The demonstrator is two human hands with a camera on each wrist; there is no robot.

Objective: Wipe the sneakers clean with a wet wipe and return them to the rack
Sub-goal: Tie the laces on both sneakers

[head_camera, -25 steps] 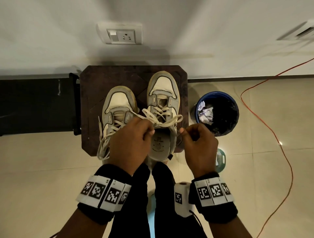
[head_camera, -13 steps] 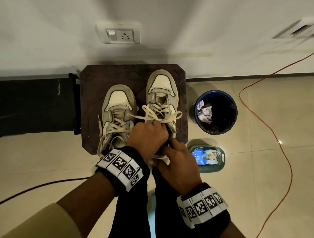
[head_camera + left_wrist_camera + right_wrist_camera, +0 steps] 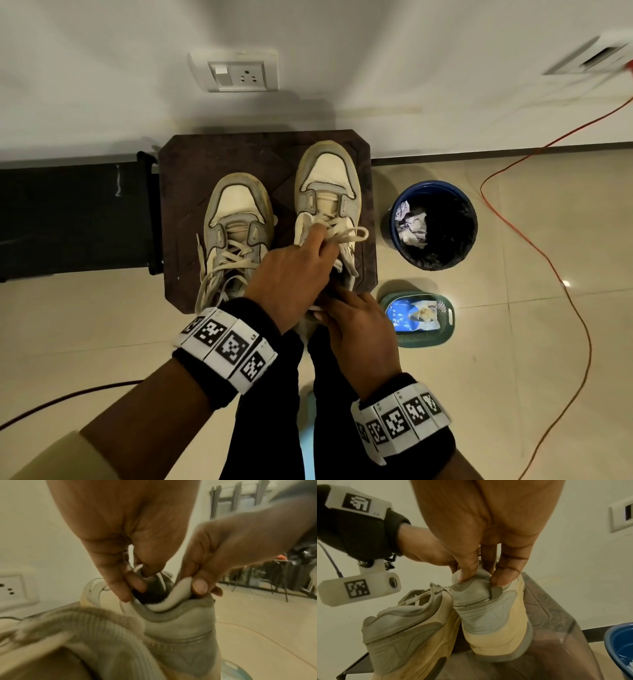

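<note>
Two grey-and-cream sneakers, soles yellowed, are set side by side on a dark brown stool (image 3: 191, 192), the left sneaker (image 3: 236, 233) untouched. Only the right wrist view shows the right sneaker (image 3: 491, 615) pinched at its heel collar by the right hand (image 3: 481, 536); the left wrist view shows the left hand (image 3: 123, 536) with fingers curled into the opening among the laces (image 3: 342, 234). No writing is legible.

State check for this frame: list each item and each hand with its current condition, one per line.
Right sneaker: on the stool, heel collar pinched, laces loose.
Left sneaker: on the stool, untouched, laces loose.
Left hand: grips the right sneaker's laces.
Right hand: pinches the heel collar.
Bin: open, crumpled wipes inside.
Green basket: holds a blue packet.
</note>
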